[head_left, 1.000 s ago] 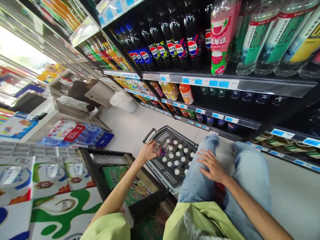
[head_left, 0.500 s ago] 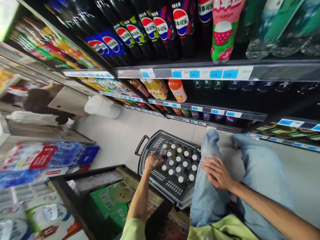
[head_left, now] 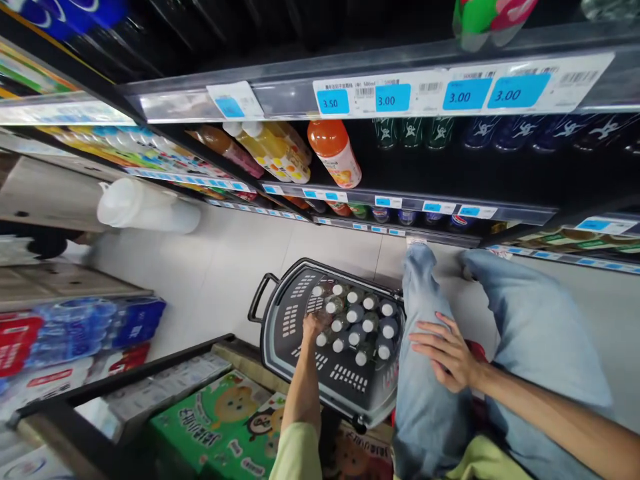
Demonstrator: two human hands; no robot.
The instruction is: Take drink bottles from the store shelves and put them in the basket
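Note:
A black shopping basket with a folding handle stands on the floor in front of my knees. Several dark bottles with white caps stand upright, packed together in its right half. My left hand reaches down into the basket at the left edge of this group. Its fingers are closed around a drink bottle, mostly hidden and blurred by the hand and the bottles beside it. My right hand lies on my jeans near the knee, fingers spread, holding nothing.
Drink shelves with price tags run along the front, holding an orange-capped bottle and yellow drinks. A white bucket stands at the left. Wrapped water packs and green cartons lie at the lower left.
The view has tipped lower and closer to the shelf. My left hand has moved lower and closer to the capped bottles with the bottle it grips. My right hand stays on my leg.

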